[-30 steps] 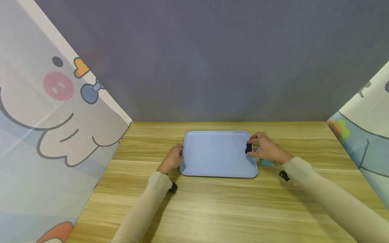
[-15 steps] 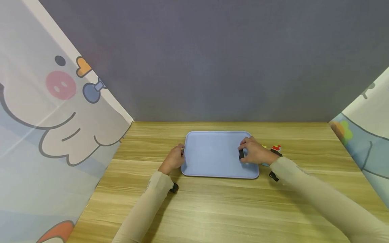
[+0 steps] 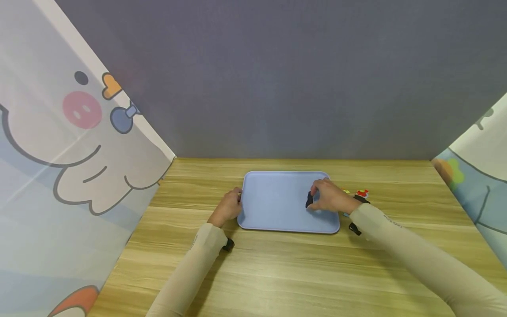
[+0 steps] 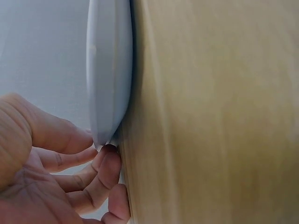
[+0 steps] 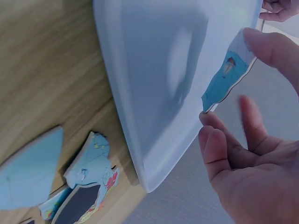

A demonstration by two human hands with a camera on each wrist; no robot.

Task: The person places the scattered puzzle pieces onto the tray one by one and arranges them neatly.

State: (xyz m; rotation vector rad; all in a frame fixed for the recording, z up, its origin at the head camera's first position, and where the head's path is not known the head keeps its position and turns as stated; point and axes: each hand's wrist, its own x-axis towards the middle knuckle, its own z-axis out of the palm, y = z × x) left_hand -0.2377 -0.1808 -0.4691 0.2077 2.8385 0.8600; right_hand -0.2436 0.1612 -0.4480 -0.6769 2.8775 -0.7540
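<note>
A pale blue rectangular tray (image 3: 277, 202) lies on the wooden table. At its left edge my left hand (image 3: 227, 206) grips the rim, thumb against the top and fingers curled at the underside in the left wrist view. Over the right part of the tray, my right hand (image 3: 328, 196) pinches a flat puzzle piece (image 5: 226, 74) between thumb and fingertips. Its printed face is blue with a small picture; the side seen from the head is black (image 3: 310, 200). The right wrist view shows it held up, apart from the tray floor, casting a shadow there.
Several more pieces lie on the table right of the tray, partly under my right forearm: a plain blue one (image 5: 32, 172), a printed one (image 5: 88, 161), a dark one (image 5: 77, 205). A grey wall (image 3: 277, 88) rises behind the table, with printed cloth at both sides.
My right hand has carried the puzzle piece leftward from the tray's right rim to over its floor, uncovering a red-printed piece on the table. My left hand stays on the rim.
</note>
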